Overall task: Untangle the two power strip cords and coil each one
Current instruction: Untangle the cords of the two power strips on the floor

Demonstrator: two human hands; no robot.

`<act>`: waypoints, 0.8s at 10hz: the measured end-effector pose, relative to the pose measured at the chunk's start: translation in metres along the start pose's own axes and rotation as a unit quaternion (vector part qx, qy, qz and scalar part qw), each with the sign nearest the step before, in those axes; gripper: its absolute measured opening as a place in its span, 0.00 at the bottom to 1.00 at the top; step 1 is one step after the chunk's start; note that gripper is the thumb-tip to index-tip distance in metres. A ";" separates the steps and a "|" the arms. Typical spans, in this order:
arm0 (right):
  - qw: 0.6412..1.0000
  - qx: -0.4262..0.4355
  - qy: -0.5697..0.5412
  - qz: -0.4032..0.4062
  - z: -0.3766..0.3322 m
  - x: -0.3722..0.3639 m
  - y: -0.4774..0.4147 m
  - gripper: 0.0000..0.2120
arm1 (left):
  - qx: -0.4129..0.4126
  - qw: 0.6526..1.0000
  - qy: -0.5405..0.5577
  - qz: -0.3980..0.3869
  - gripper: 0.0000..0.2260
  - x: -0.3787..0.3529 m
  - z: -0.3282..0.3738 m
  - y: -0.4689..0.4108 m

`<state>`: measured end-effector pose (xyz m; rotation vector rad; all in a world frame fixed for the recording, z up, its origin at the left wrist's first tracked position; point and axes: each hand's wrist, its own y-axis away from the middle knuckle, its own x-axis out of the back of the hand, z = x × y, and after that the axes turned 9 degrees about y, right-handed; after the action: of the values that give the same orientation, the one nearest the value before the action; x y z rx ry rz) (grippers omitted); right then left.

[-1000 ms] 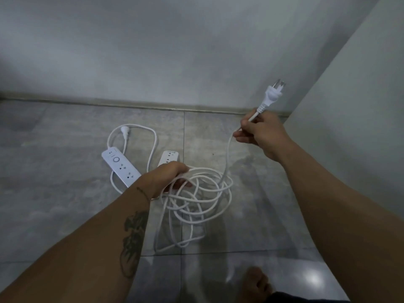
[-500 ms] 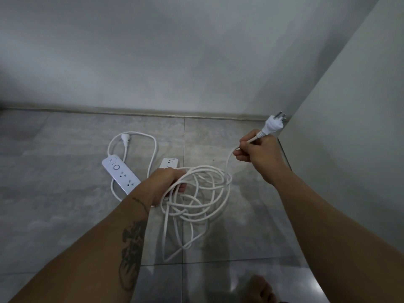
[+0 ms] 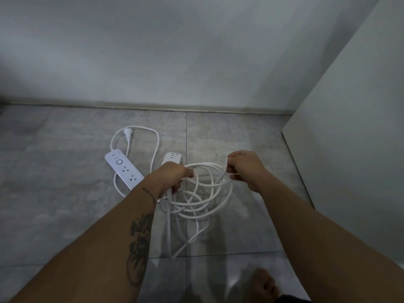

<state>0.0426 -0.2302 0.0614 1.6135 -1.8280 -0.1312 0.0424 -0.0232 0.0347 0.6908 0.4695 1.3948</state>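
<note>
On grey matte floor tiles (image 3: 65,193), centre: a white round cord (image 3: 205,200) in loose, overlapping loops. Left hand (image 3: 175,177) at its 9 o'clock, fingers curled round several strands. Right hand (image 3: 244,169) at 2 o'clock, curled, pinching 1 loop. 2 flat rectangular units at 10 o'clock: long power strip (image 3: 124,169) and second power strip (image 3: 173,158), half hidden behind the left hand.

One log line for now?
left hand: grips cord loops | right hand: pinches same loops | power strip: on floor, untouched | coil: unfinished
</note>
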 end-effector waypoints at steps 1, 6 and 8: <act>0.995 0.060 0.077 0.030 -0.003 -0.003 0.005 0.06 | -0.002 1.000 0.020 -0.001 0.09 -0.001 0.001 0.000; 0.984 0.119 0.131 -0.003 0.003 -0.054 0.024 0.06 | -0.063 0.997 -0.012 0.034 0.07 -0.013 0.008 -0.002; 0.952 0.018 -0.261 -0.159 -0.006 -0.031 0.034 0.10 | -0.073 0.980 -0.146 0.112 0.05 0.017 -0.003 -0.002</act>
<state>0.0168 -0.1927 0.0700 2.0288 -1.9281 -0.7340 0.0441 -0.0065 0.0330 0.8315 0.0568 1.4908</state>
